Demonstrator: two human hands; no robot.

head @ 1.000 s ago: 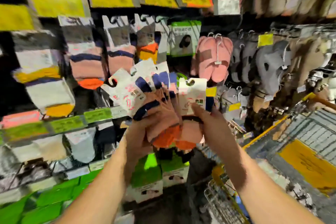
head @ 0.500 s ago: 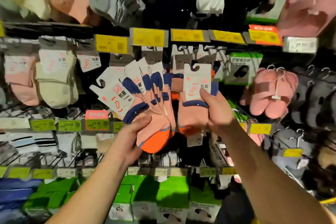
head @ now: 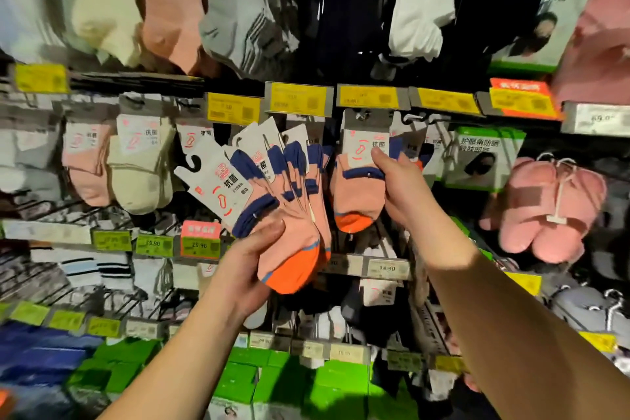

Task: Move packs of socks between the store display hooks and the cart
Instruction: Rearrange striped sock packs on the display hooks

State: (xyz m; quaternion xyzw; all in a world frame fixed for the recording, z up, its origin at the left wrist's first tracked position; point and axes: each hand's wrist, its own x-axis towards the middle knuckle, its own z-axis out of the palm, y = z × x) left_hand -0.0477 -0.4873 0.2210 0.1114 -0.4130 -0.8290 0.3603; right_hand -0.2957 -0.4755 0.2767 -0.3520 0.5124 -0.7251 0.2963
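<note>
Rows of store hooks [head: 362,117] fill the whole view, hung with socks under a line of yellow price tags [head: 370,96]. Along the top hang cream, pink, grey, black and white socks; lower rows carry green tags [head: 154,244] and green boxes [head: 335,385] at the bottom. Pink slippers [head: 545,211] hang to the right, beside boxed face masks [head: 484,157].

Left hand [head: 249,269] grips a fan of sock packs [head: 272,194], thumb curled over the front by the navy cuff and fingers behind the pink feet; the white cards spread up and left from the fingertips, the orange toes point down past the palm.

Right hand [head: 399,187] pinches a single pack [head: 358,177], thumb on its card and fingers behind. That pack's card top sits at the hook just under a yellow tag, straight above the thumb; whether it hangs on the hook I cannot tell. More of the same packs hang just behind the right knuckles.
</note>
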